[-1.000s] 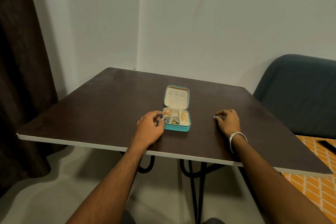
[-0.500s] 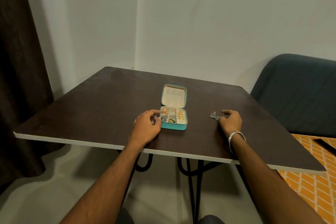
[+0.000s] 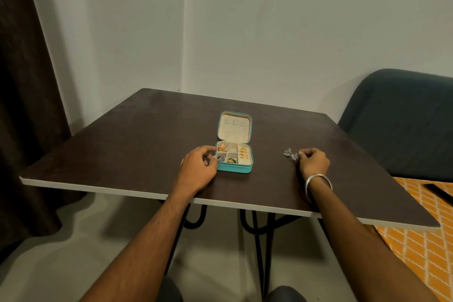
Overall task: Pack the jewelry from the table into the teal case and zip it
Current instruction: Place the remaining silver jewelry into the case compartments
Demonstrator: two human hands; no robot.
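Note:
The teal case (image 3: pixel 234 168) lies open mid-table, its lid (image 3: pixel 234 129) tilted back. Gold pieces (image 3: pixel 243 152), a green piece (image 3: pixel 231 160) and a silver piece (image 3: pixel 221 159) sit in its compartments. My left hand (image 3: pixel 198 169) grips the case's left side with curled fingers, index along the edge and thumb at the near corner. Right of the case, silver jewelry (image 3: pixel 290 154) lies on the table. My right hand (image 3: pixel 315 163) is curled beside it, its fingertips pinching the jewelry's right end. A metal bangle (image 3: pixel 318 182) is on that wrist.
The dark table (image 3: pixel 137 149) has a white front edge and black metal legs. A dark green chair (image 3: pixel 402 120) stands at the right, above an orange patterned surface (image 3: pixel 421 240). A dark curtain (image 3: pixel 22 105) hangs at the left. The wall is close behind.
My right hand drew back to the right, so the silver jewelry it covered now shows at its fingertips. My left hand stayed at the case. The view shifted slightly.

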